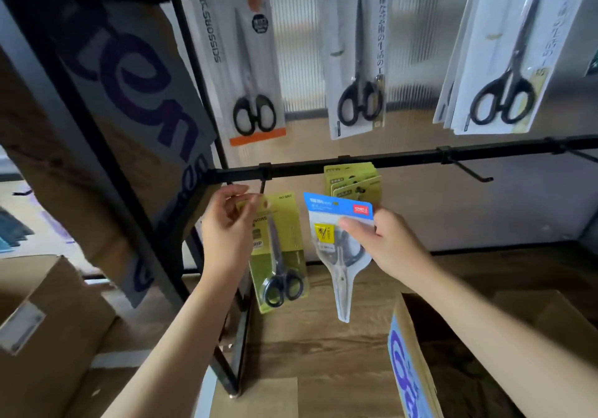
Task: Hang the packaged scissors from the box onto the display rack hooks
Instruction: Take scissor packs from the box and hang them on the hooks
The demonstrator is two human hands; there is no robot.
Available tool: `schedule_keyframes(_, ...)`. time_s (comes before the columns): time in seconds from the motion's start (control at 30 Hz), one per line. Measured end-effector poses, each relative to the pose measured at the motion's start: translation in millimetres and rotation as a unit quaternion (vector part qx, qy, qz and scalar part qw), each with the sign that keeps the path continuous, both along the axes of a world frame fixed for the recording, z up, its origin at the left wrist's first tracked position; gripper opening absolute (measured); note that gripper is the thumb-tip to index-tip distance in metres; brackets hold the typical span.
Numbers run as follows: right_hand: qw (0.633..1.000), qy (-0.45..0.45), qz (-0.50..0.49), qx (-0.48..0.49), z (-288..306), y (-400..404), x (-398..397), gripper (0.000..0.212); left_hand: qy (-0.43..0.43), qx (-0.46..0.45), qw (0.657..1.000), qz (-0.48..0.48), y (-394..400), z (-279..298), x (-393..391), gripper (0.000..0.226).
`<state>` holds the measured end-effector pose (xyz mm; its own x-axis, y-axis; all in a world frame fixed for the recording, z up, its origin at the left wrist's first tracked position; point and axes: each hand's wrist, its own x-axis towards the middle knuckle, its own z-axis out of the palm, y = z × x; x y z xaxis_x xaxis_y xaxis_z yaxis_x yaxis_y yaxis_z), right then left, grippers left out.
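Because its hang hole must meet the hook (262, 187), the left hand (226, 223) pinches the yellow scissors pack (281, 249) by its top, just below the rail (388, 161). To its right, the right hand (385, 242) grips the blue-topped pack (339, 239), apparently waiting its turn.

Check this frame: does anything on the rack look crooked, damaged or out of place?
Nothing looks damaged. The yellow pack hangs tilted while the left hand pinches its top at the hook. The right hand holds the blue-topped pack, not yet hung.
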<state>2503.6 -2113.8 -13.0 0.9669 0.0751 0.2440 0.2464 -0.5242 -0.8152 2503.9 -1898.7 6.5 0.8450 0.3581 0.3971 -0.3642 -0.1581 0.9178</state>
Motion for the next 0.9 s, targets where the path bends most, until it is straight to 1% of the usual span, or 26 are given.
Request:
schedule_keyframes(0.07, 1.0, 0.002, -0.01, 0.024, -8, 5, -1, 0.044, 0.01, -0.006, 1.0, 0.018, 6, -3, 4, 0.014)
schedule_keyframes(0.17, 0.999, 0.013, -0.018, 0.034, -19, 12, -4, 0.037, 0.011, -0.009, 0.999, 0.039, 10, -3, 8, 0.012)
schedule_keyframes(0.33, 0.998, 0.036, -0.027, 0.034, -34, 14, -2, 0.039, 0.019, -0.027, 0.999, 0.023, 15, -4, 17, 0.015)
schedule_keyframes(0.53, 0.998, 0.048, -0.033, 0.039, -42, 10, 0, 0.029, 0.065, -0.024, 0.997, 0.024, 16, -11, 40, 0.02)
schedule_keyframes(0.63, 0.998, 0.042, -0.035, 0.034, -41, 9, 2, 0.028, 0.091, 0.012, 0.995, 0.04, 14, -6, 58, 0.015)
schedule_keyframes(0.73, 0.998, 0.029, -0.036, 0.047, -40, 9, 4, 0.025, 0.109, 0.072, 0.991, 0.041, 14, 2, 75, 0.011)
schedule_keyframes(0.8, 0.998, 0.025, -0.028, 0.056, -37, 10, 4, 0.025, 0.112, 0.112, 0.987, 0.034, 15, 7, 81, 0.009)
schedule_keyframes(0.9, 0.998, 0.015, -0.022, 0.058, -33, 10, 4, 0.028, 0.113, 0.15, 0.982, 0.03, 17, 12, 84, 0.007)
